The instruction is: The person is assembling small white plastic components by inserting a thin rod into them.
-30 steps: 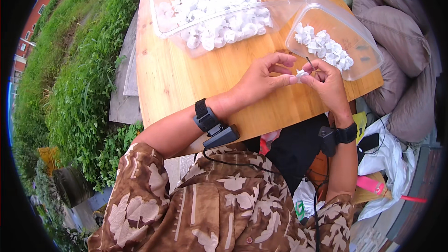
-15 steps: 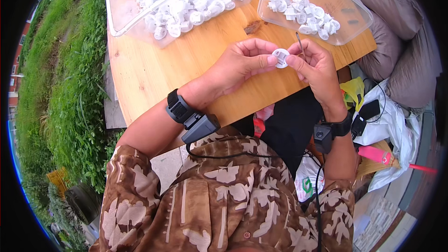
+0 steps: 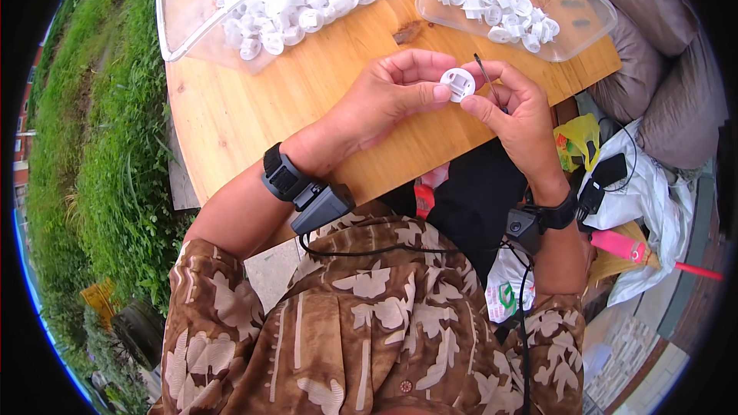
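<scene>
My left hand (image 3: 384, 100) pinches a round white plastic part (image 3: 460, 84) by its left edge between thumb and fingers, over the wooden table (image 3: 307, 96). The part's face is turned up and shows a raised rectangular frame with openings. My right hand (image 3: 521, 111) is closed around a slim dark metal tool (image 3: 484, 75), whose thin end sticks up past the fingers; its exact kind is unclear. The right thumb tip lies at the part's lower right edge; whether it touches I cannot tell.
A large clear plastic tub (image 3: 173, 50) heaped with white parts (image 3: 296, 4) stands at the back left. Another clear tub (image 3: 592, 34), with fewer white parts (image 3: 503, 11), is at the back right. Beside the table lie plastic bags (image 3: 649, 207). A cable (image 3: 400, 247) crosses my lap.
The white part has tilted, showing more of its face. My right fingertips have eased back from its right edge, and the tool leans further left. The view has shifted slightly.
</scene>
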`<act>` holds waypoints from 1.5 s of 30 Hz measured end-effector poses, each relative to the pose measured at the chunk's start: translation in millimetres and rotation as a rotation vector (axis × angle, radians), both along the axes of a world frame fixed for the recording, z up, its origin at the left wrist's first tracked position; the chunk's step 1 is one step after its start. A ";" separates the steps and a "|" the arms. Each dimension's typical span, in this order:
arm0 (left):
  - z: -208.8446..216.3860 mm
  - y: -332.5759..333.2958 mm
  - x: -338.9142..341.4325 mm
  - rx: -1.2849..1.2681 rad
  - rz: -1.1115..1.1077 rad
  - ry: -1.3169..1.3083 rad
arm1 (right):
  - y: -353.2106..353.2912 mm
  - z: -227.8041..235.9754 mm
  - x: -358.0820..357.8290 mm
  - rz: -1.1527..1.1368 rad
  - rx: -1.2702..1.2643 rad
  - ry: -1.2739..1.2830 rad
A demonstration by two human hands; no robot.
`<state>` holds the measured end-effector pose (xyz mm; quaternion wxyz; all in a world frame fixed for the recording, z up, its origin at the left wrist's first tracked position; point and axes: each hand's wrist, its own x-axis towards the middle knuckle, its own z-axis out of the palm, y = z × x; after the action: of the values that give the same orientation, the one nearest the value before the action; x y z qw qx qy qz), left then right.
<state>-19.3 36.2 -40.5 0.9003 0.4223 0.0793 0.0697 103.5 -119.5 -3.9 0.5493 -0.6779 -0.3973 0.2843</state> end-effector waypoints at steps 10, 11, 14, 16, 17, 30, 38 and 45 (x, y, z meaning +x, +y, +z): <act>1.2 -2.1 -0.1 0.082 0.024 0.042 | 3.5 5.9 -0.3 -0.040 -0.014 0.095; 1.5 -3.2 -0.1 0.088 0.023 0.027 | 3.3 5.2 1.0 -0.037 -0.023 0.143; 1.6 -5.6 -0.1 0.098 0.032 0.012 | 1.7 4.5 1.1 -0.032 -0.020 0.228; 1.6 -6.0 0.2 0.103 0.036 0.011 | 1.2 5.4 0.5 -0.033 -0.009 0.264; 1.4 -6.0 0.5 0.096 0.033 0.019 | 1.7 6.2 0.0 -0.050 -0.002 0.247; 0.3 -2.9 1.9 0.124 0.128 0.019 | -9.2 14.7 -17.4 -0.161 -0.066 -0.615; 2.3 -1.3 0.9 0.142 0.085 0.064 | -14.2 12.9 -18.1 -0.157 -0.007 -0.666; 3.1 -1.9 0.8 0.191 0.071 0.018 | -16.2 16.2 -21.1 -0.178 -0.029 -0.771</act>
<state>-18.6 34.2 -37.4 0.8520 0.5039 0.0953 0.1052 82.4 -135.7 12.3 0.3726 -0.7746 -0.5099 -0.0344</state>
